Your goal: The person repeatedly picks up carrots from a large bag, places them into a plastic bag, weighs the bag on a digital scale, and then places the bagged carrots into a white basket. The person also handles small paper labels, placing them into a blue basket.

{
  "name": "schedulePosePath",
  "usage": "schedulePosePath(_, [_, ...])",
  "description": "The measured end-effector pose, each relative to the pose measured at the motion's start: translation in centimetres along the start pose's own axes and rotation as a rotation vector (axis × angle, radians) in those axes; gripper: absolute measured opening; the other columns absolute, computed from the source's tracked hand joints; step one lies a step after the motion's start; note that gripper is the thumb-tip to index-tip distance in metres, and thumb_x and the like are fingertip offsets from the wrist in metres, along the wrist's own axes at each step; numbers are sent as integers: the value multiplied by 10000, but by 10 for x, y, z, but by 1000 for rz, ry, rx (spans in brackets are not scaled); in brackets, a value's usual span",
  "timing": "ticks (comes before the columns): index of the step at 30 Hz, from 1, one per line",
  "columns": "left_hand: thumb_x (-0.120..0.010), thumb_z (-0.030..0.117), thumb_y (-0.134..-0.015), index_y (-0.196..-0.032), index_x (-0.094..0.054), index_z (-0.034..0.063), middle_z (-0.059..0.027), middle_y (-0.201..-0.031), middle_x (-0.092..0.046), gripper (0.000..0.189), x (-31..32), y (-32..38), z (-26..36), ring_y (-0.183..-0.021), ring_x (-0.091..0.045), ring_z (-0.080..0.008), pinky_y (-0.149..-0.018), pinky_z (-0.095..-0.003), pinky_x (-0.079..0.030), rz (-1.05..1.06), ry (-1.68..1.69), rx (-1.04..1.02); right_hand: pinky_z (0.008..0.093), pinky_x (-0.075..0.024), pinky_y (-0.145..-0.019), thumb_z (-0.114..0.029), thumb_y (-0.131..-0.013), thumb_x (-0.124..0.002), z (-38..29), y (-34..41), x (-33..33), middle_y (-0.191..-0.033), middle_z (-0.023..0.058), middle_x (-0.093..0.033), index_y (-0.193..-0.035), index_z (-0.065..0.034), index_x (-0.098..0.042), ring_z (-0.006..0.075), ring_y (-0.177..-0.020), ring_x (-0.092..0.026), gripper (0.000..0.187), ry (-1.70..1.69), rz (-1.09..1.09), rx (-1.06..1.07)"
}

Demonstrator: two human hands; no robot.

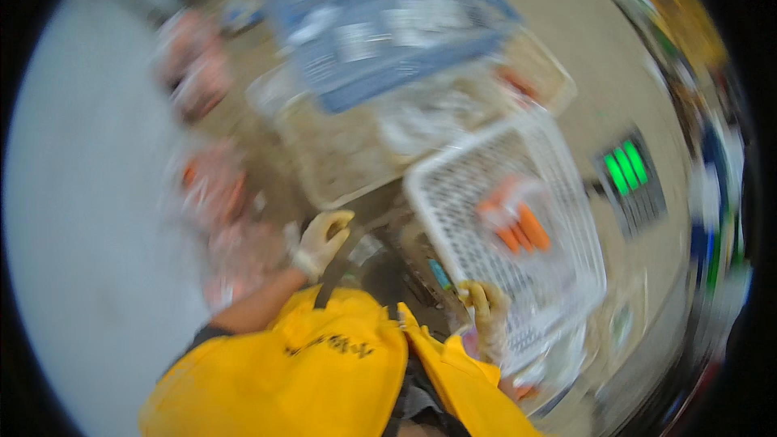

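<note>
My left hand (pixel 323 241), in a pale glove, is loosely curled with a gap between thumb and fingers; I see nothing in it. A dark strap (pixel 332 273) runs beside it from my yellow apron (pixel 285 370). My right hand (pixel 487 309), also gloved, is bent at the near left side of a white perforated plastic basket (pixel 434 209). Blur hides whether its fingers grip the rim. Inside the basket lies a clear plastic bag of carrots (pixel 516 224). A small teal object (pixel 439 274) is just beyond my right hand, outside the basket.
Bagged carrots (pixel 212 185) and more pinkish-orange bags (pixel 194 64) lie at left. Ahead, a blue plastic crate (pixel 358 82) holding white items rests over a cream tray (pixel 328 161) with clear plastic in it. A digital display (pixel 631 179) glows green right of the basket.
</note>
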State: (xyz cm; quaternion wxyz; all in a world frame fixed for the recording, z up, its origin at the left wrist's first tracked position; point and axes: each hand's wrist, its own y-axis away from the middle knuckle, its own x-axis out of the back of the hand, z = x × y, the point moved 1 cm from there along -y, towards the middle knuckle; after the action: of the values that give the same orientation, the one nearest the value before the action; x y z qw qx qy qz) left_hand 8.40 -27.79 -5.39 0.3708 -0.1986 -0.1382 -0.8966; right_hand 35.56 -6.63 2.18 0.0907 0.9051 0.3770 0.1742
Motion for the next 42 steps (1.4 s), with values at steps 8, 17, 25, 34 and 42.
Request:
schedulePosePath(8, [-612,30,-792,-1110,-619,48,-96,-988,-627,319,200,75,-228,-887,-595,-227,-807,-330,-469,869,-86,306,232,-480,-597,-221,-919,-622,-6,-22,-180,-740,70,-662,-937,30,-676,129,-636,-599,257,-193,-512,-347])
schedulePosePath(17, [-445,264,-913,-1291,-516,97,-150,-1331,-505,420,448,-6,-502,-1245,-463,-284,-1059,-459,-307,682,-631,819,263,-520,-691,-210,-938,-582,-24,-115,-456,-883,119,-675,-983,50,-647,156,-765,-636,272,323,-797,-310])
schedulePosePath(25, [-551,436,-830,-1064,-580,109,-156,-1039,-631,403,401,16,-566,-974,-595,-312,-873,-447,-394,-353,-285,830,288,-457,-902,-59,-939,-516,19,-179,-900,-1090,110,-632,-1161,13,-577,171,-984,-601,241,257,-1238,249])
schedulePosePath(34, [-633,332,-792,-1179,-539,143,-194,-992,-637,441,362,68,-571,-919,-622,-353,-778,-427,-485,-107,-2,894,362,-491,-873,-96,-869,-566,123,-211,-1033,-1075,57,-618,-1160,-62,-564,212,-988,-599,294,318,-1338,-187])
schedulePosePath(42, [-643,401,-791,-1180,-572,144,-129,-1018,-640,472,384,70,-543,-949,-613,-340,-832,-454,-476,-43,-96,848,337,-494,-866,-98,-862,-600,98,-209,-1052,-1150,57,-563,-1208,-65,-523,181,-1064,-545,356,130,-1185,-278])
